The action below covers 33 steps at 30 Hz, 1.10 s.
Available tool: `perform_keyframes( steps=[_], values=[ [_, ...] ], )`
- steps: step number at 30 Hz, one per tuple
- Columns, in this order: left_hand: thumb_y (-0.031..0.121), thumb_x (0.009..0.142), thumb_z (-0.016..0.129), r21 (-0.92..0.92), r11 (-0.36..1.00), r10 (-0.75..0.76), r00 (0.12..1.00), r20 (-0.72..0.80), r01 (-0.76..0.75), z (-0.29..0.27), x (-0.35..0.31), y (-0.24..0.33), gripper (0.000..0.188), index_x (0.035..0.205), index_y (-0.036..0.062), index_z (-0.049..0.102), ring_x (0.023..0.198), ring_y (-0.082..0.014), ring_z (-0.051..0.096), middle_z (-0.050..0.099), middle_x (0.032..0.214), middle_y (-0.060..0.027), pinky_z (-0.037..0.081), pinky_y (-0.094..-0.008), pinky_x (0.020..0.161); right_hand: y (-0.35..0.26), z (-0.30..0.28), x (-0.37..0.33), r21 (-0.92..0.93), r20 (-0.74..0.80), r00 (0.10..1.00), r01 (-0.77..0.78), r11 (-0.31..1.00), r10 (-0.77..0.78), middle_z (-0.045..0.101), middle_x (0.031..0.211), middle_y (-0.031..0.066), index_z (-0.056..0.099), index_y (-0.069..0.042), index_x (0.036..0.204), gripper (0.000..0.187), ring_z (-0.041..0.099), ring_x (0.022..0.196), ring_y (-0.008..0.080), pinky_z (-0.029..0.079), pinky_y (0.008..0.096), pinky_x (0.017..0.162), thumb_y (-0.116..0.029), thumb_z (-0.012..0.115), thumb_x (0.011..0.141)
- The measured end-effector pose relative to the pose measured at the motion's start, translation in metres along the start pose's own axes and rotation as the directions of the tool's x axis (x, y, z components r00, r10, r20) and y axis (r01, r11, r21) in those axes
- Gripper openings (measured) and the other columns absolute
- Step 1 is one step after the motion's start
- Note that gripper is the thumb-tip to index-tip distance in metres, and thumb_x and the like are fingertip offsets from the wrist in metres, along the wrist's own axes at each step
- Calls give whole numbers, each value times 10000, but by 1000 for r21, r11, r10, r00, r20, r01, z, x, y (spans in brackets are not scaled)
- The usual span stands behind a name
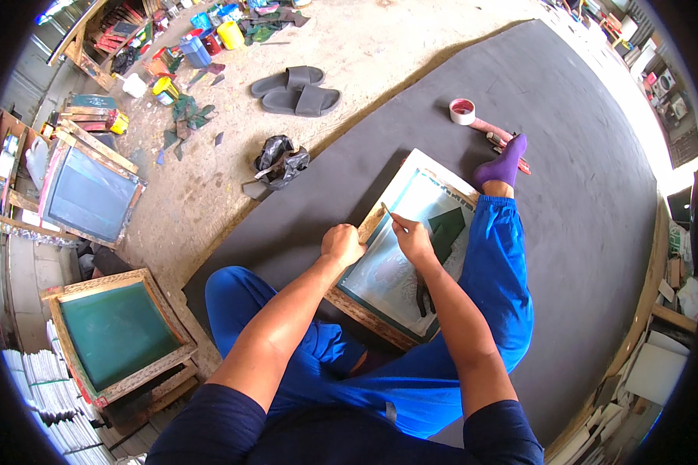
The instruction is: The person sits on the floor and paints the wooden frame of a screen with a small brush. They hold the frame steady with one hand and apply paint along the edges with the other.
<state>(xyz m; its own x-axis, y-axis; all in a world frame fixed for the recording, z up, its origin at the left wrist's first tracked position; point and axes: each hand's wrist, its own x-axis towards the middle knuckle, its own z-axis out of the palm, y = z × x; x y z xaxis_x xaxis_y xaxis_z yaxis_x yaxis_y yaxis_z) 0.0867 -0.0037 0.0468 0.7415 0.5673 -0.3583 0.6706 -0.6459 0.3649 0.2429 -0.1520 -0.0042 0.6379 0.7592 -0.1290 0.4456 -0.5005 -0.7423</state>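
Observation:
A wooden-framed mesh screen (pixel 442 180) lies tilted across my lap on the dark grey platform. My left hand (pixel 343 245) is closed around the left bar of its frame. Over the mesh, close to that bar, my right hand (pixel 412 239) pinches a thin, short tool (pixel 388 209) whose kind is too small to tell. Its tip is near the inner edge of the frame. A dark green flat piece (pixel 447 232) rests on the mesh beside my right hand. Under my right forearm lies a black item (pixel 423 298), partly hidden.
A tape roll (pixel 463 111) sits near my purple-socked foot, with small red tools beside it. Grey slides (pixel 301 101) and a black plastic bag (pixel 281 161) lie on the floor. More framed screens (pixel 93 190) stand at left, including a green one (pixel 120 333). Paint tubs (pixel 229 35) crowd the back.

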Motion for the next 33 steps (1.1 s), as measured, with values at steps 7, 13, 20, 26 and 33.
perform_keyframes(
  steps=[7,13,20,26,33],
  values=[
    [319,740,833,22,1000,-9,1000,-27,10,1,0,-14,338,917,33,806,875,-380,763,768,891,-212,615,-470,820,-77,-38,-11,-328,186,959,-146,933,215,735,1129,256,591,-314,1459,397,699,1095,443,558,537,947,-359,507,1074],
    [321,735,820,2,1000,12,999,-34,-12,0,-1,-7,334,919,42,809,868,-376,763,767,886,-210,613,-475,822,-12,-11,1,238,89,994,-86,967,66,706,1227,269,680,-219,1392,367,663,1208,427,533,433,1020,-299,557,1056],
    [304,751,822,2,1000,6,1000,6,-6,-7,-2,1,340,956,33,807,907,-363,768,774,940,-210,615,-455,838,-18,-8,-5,-61,-16,999,-31,998,30,750,1014,251,663,-257,1421,382,736,985,421,583,479,839,-313,567,1055],
    [312,745,828,6,1000,-9,1000,-10,9,-7,-6,-7,335,952,48,809,892,-369,765,772,917,-207,615,-466,837,-58,-29,3,355,345,846,-519,778,407,781,1065,193,654,-144,1424,391,765,998,306,579,423,884,-291,608,1064],
    [326,739,837,-19,1000,-23,999,-27,23,-5,-5,-3,329,942,69,811,894,-376,762,772,917,-197,612,-474,846,-24,-12,2,203,44,993,-113,973,106,727,1220,239,703,-197,1364,382,689,1184,399,538,441,1002,-375,598,1043]
  ],
)
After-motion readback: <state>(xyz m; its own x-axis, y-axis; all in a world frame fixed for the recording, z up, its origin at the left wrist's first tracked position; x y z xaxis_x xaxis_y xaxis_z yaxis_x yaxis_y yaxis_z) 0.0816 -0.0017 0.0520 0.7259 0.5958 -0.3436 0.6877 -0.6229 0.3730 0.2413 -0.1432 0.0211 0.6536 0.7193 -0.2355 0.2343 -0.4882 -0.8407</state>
